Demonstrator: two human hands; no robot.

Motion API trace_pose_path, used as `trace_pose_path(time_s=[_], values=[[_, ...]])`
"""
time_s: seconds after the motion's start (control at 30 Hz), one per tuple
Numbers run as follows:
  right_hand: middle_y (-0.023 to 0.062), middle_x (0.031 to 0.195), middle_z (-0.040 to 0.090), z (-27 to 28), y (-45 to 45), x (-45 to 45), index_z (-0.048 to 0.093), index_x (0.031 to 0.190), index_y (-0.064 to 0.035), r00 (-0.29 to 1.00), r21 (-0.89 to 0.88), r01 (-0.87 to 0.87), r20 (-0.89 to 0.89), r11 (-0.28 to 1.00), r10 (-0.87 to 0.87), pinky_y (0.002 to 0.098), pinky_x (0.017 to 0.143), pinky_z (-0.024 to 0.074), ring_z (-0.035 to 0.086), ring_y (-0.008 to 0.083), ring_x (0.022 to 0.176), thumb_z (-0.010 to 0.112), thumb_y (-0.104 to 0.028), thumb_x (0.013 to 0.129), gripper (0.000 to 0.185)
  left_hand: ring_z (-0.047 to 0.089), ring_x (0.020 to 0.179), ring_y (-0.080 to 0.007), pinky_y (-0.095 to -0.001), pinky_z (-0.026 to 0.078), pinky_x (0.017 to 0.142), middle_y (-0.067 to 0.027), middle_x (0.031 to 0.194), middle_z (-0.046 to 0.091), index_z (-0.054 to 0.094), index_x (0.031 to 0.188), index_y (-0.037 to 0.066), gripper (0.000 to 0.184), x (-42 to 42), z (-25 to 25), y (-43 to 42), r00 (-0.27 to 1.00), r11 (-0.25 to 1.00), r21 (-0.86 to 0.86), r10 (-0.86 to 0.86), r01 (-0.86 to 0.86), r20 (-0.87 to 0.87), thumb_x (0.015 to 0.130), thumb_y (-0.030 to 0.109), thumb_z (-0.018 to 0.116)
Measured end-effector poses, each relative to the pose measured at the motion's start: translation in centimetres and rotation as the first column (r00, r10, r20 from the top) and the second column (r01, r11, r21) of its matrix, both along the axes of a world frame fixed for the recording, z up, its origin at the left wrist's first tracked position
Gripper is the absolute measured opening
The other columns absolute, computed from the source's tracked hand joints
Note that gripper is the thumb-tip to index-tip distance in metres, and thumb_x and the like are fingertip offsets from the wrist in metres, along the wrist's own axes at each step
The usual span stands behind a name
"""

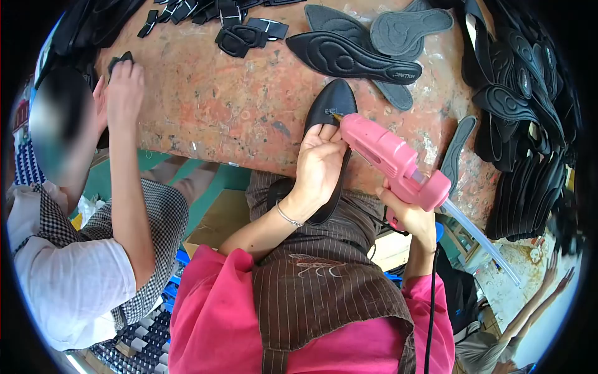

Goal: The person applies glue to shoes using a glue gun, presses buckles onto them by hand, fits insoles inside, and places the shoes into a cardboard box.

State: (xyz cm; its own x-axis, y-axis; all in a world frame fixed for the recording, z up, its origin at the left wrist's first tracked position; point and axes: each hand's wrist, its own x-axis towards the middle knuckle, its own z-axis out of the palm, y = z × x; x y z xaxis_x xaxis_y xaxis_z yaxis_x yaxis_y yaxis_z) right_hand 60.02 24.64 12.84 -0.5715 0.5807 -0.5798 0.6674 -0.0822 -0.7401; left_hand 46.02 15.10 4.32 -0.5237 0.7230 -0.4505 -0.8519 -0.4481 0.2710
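A black pointed-toe flat shoe (pixel 333 95) lies toe-forward over the table's near edge. My left hand (pixel 319 163) grips it palm up, with its fingers reaching into the opening behind the toe. In my right hand (pixel 408 216) is a pink hot glue gun (pixel 380 144), held by its handle. The gun's nozzle touches or nearly touches the top of the toe, beside a small shiny patch that looks like glue. A clear glue stick (pixel 483 240) sticks out of the gun's back end, and its black cord runs down past my right forearm.
Black padded insoles (pixel 355 56) lie beyond the shoe on the worn table (pixel 205 100). More insoles (pixel 523 75) are heaped at the right, and black buckled pieces (pixel 243 38) at the back. A co-worker's hands (pixel 124 87) handle a small black piece at left. Another person's arms (pixel 529 305) show at lower right.
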Motion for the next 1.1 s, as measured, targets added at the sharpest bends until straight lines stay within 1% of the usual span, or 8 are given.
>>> trace_pose_path(time_s=[0.2, 0.33, 0.6, 0.77, 0.83, 0.97, 1.03, 1.1], values=[[0.0011, 0.066, 0.057, 0.0, 0.3, 0.6, 0.06, 0.08, -0.0039, 0.999, 0.001, 0.048, -0.012, 0.999, -0.048, 0.0289, 0.053, 0.0425, 0.053, 0.0102, 0.057, 0.069, -0.011, 0.075, 0.013, 0.041, 0.123, -0.0276, -0.0386, 0.03, 0.106, -0.0195, 0.134, 0.041, 0.034, 0.131, -0.004, 0.059, -0.1, 0.7, 0.4, 1.0, 1.0, -0.017, -0.009, 0.009, -0.013, 0.074, -0.015, 0.042], [0.0, 0.062, 0.055, 0.2, 0.1, 0.7, 0.06, 0.079, -0.0047, 0.996, -0.024, 0.085, 0.026, 0.996, -0.084, 0.0278, 0.05, 0.0407, 0.051, 0.0082, 0.052, 0.068, -0.011, 0.075, 0.011, 0.043, 0.12, -0.0275, -0.0386, 0.031, 0.106, -0.018, 0.129, 0.044, 0.04, 0.12, -0.003, 0.047, -0.2, 0.7, 0.4, 1.0, 1.0, 0.004, -0.005, 0.005, 0.006, 0.075, -0.015, 0.043], [-0.0018, 0.073, 0.056, 0.4, 0.7, 0.9, 0.059, 0.081, -0.0038, 0.998, -0.029, 0.039, 0.051, 0.999, -0.037, 0.0249, 0.062, 0.0417, 0.052, 0.0079, 0.068, 0.07, 0.0, 0.071, 0.016, 0.039, 0.125, -0.0296, -0.0387, 0.027, 0.109, -0.0211, 0.135, 0.04, 0.035, 0.129, -0.005, 0.057, -0.1, 0.4, 0.4, 0.999, 1.0, -0.019, -0.024, 0.023, -0.029, 0.074, -0.015, 0.042], [0.0027, 0.069, 0.057, 1.4, 1.6, 2.1, 0.058, 0.077, -0.0023, 0.968, -0.371, 0.101, -0.175, 0.923, -0.177, 0.0278, 0.063, 0.043, 0.055, 0.0152, 0.066, 0.067, -0.01, 0.071, 0.013, 0.045, 0.111, -0.0255, -0.0363, 0.035, 0.098, -0.0155, 0.116, 0.048, 0.041, 0.108, 0.002, 0.041, -0.2, 0.9, 0.1, 0.999, 0.999, -0.016, -0.045, 0.045, 0.005, 0.071, -0.017, 0.041], [0.0128, 0.061, 0.054, 1.9, 1.1, 1.9, 0.053, 0.068, 0.0009, 0.859, -0.413, 0.215, -0.352, 0.885, -0.372, 0.0348, 0.058, 0.0429, 0.054, 0.0252, 0.057, 0.063, -0.016, 0.062, 0.021, 0.046, 0.102, -0.0231, -0.0343, 0.037, 0.091, -0.0118, 0.105, 0.048, 0.04, 0.1, 0.005, 0.038, -1.1, 1.1, -0.8, 0.999, 1.0, -0.001, -0.025, 0.025, 0.033, 0.07, -0.018, 0.041], [0.0126, 0.059, 0.051, 0.9, 3.2, 2.7, 0.048, 0.064, -0.0025, 0.751, -0.459, 0.24, -0.471, 0.856, -0.463, 0.0338, 0.057, 0.0408, 0.05, 0.0243, 0.055, 0.062, -0.019, 0.06, 0.022, 0.041, 0.079, -0.0198, -0.031, 0.039, 0.075, -0.0045, 0.079, 0.038, 0.038, 0.082, 0.009, 0.031, -8.8, 1.9, -3.3, 0.997, 0.986, 0.156, 0.072, -0.066, -0.034, 0.067, -0.019, 0.043], [0.0128, 0.061, 0.051, 0.6, 3.7, 2.3, 0.049, 0.067, -0.002, 0.709, -0.443, 0.292, -0.494, 0.848, -0.503, 0.0333, 0.057, 0.0418, 0.051, 0.024, 0.056, 0.063, -0.017, 0.06, 0.022, 0.044, 0.081, -0.0212, -0.0312, 0.039, 0.081, -0.0052, 0.08, 0.042, 0.039, 0.078, 0.006, 0.026, -14.4, 2.1, -4.7, 0.993, 0.993, 0.105, 0.067, -0.056, -0.101, 0.067, -0.015, 0.047], [0.0128, 0.062, 0.051, 0.6, 3.9, 2.1, 0.049, 0.07, -0.0012, 0.708, -0.45, 0.318, -0.473, 0.835, -0.525, 0.0329, 0.058, 0.0428, 0.052, 0.0243, 0.057, 0.063, -0.017, 0.06, 0.023, 0.046, 0.102, -0.0242, -0.0359, 0.036, 0.096, -0.0092, 0.096, 0.051, 0.044, 0.093, 0.002, 0.024, -19.2, 1.7, -7.0, 0.994, 0.975, -0.218, 0.015, -0.038, -0.104, 0.074, -0.011, 0.05]])
